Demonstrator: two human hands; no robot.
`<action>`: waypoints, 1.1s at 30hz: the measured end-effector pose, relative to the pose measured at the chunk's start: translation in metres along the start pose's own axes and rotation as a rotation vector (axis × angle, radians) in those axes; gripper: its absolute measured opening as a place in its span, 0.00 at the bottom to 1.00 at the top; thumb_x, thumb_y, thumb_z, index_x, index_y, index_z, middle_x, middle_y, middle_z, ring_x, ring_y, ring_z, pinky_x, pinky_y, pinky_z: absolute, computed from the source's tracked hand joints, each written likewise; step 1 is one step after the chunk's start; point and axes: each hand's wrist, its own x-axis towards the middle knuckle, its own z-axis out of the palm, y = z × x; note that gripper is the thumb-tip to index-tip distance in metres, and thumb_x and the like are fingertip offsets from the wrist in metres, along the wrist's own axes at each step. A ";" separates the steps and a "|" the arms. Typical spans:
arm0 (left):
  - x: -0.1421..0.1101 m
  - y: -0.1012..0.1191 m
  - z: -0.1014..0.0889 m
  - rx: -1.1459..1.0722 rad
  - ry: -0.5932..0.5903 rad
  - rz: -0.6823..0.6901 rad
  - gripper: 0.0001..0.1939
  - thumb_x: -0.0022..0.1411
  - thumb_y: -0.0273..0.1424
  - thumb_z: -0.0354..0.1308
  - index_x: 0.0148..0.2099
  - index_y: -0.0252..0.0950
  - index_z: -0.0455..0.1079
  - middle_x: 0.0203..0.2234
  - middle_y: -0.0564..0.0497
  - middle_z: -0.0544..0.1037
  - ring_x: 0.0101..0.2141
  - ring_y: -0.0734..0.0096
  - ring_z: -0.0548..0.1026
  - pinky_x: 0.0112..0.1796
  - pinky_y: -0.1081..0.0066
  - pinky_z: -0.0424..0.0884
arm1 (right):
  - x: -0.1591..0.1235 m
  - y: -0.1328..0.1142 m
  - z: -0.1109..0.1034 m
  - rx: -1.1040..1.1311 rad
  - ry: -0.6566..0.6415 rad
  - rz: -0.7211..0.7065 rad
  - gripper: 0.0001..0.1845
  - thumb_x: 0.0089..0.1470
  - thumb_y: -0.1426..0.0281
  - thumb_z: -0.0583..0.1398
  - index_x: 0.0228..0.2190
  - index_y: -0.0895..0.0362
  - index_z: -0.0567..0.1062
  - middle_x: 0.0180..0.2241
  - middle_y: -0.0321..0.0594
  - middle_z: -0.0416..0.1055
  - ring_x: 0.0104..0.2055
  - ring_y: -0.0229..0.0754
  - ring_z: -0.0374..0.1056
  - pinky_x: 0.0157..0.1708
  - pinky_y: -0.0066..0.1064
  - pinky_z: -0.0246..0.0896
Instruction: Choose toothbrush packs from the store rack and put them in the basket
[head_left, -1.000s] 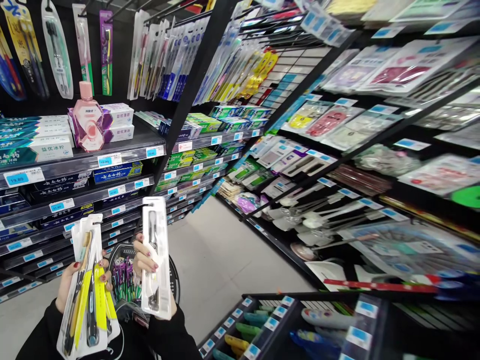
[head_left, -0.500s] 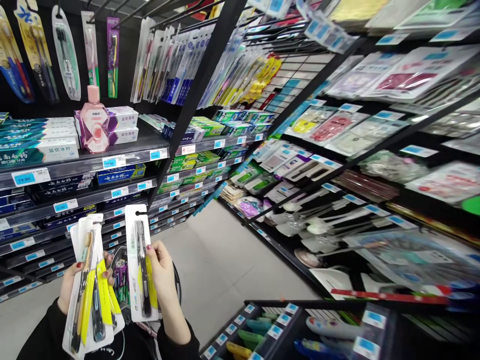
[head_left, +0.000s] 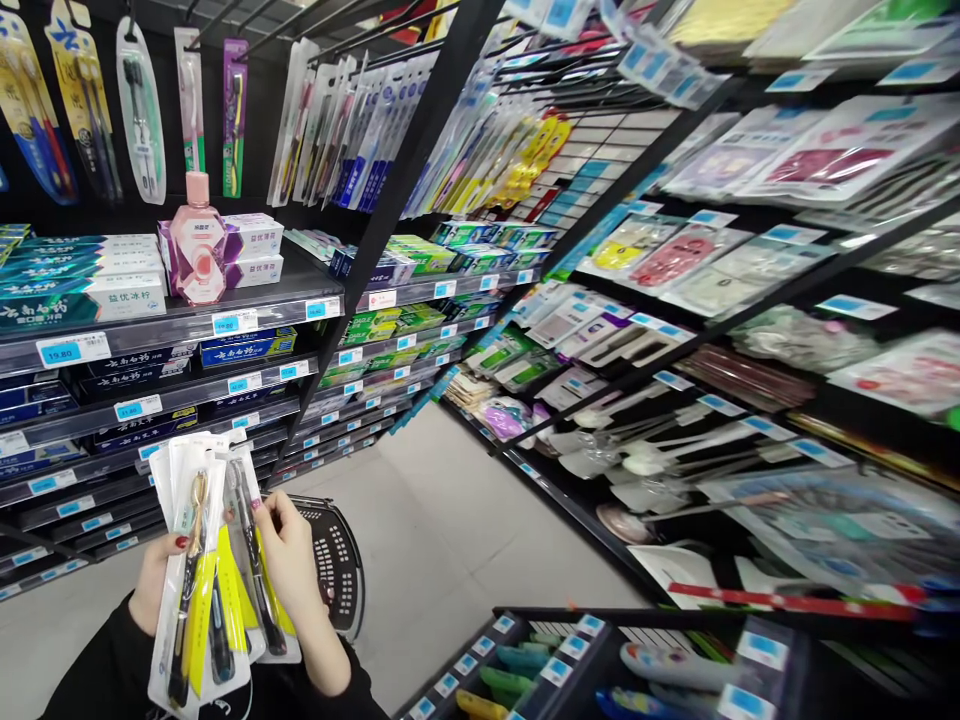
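Low in the head view, my left hand [head_left: 156, 580] is closed on a fanned stack of packaged toothbrushes [head_left: 196, 560], each in a clear pack with a white back and yellow panel. The front one shows a gold-coloured brush head and dark handle. My right hand [head_left: 289, 555] pinches the right edge of another packaged toothbrush [head_left: 251, 550], with a grey head and dark handle. This pack lies against the right side of the stack, partly behind it. The left fingers behind the packs are hidden.
A black shopping basket [head_left: 337, 565] sits on the floor behind my right hand. Toothpaste boxes [head_left: 124, 290] and a pink bottle [head_left: 198, 245] stand on the left shelf, with toothbrushes [head_left: 141, 120] hanging above. Packaged goods fill the right rack [head_left: 720, 320]; a low bin [head_left: 517, 660] is in front.
My right hand has moved left, bringing its separate toothbrush pack against the stack in my left hand. More of the basket now shows.
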 end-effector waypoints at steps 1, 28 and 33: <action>0.000 0.000 -0.001 0.002 0.017 -0.005 0.22 0.46 0.25 0.55 0.47 0.28 0.69 0.29 0.43 0.80 0.32 0.51 0.77 0.35 0.58 0.73 | -0.001 0.000 0.000 -0.035 0.008 -0.023 0.14 0.54 0.64 0.52 0.20 0.55 0.59 0.19 0.30 0.57 0.24 0.37 0.55 0.26 0.28 0.47; -0.003 0.003 0.018 0.159 0.408 0.447 0.10 0.53 0.25 0.54 0.38 0.33 0.73 0.29 0.48 0.81 0.31 0.59 0.78 0.35 0.64 0.74 | -0.013 -0.006 -0.013 1.225 -0.371 0.394 0.09 0.47 0.65 0.59 0.30 0.55 0.66 0.21 0.29 0.54 0.15 0.27 0.42 0.13 0.20 0.43; -0.011 0.015 0.009 0.170 0.401 0.317 0.08 0.53 0.25 0.54 0.35 0.31 0.74 0.25 0.45 0.81 0.28 0.56 0.78 0.33 0.61 0.75 | 0.000 0.014 -0.035 1.547 -0.678 0.476 0.13 0.47 0.68 0.58 0.36 0.60 0.68 0.23 0.30 0.56 0.13 0.22 0.38 0.09 0.12 0.42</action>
